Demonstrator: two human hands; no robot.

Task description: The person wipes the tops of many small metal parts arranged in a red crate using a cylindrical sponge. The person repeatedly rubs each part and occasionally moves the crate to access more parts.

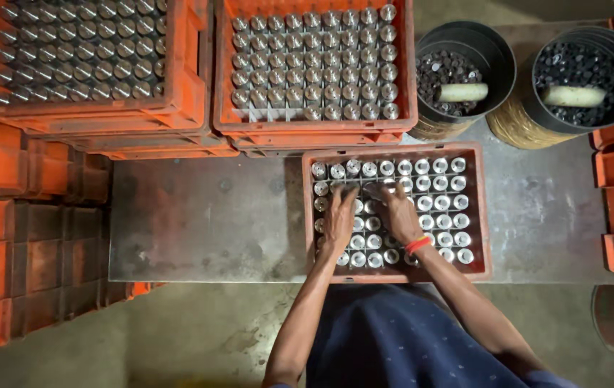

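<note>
Both hands down in the center crate (396, 274): left hand (339, 219) and right hand (400, 215) w/ fingers spread over metal cylinders (442, 202). Looks nearly full; crates at top already packed.

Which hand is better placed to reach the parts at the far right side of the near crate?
Probably the right hand. It lies nearer the right columns of metal parts in the crate, while the left hand rests over the left columns and would have to cross over it.
</note>
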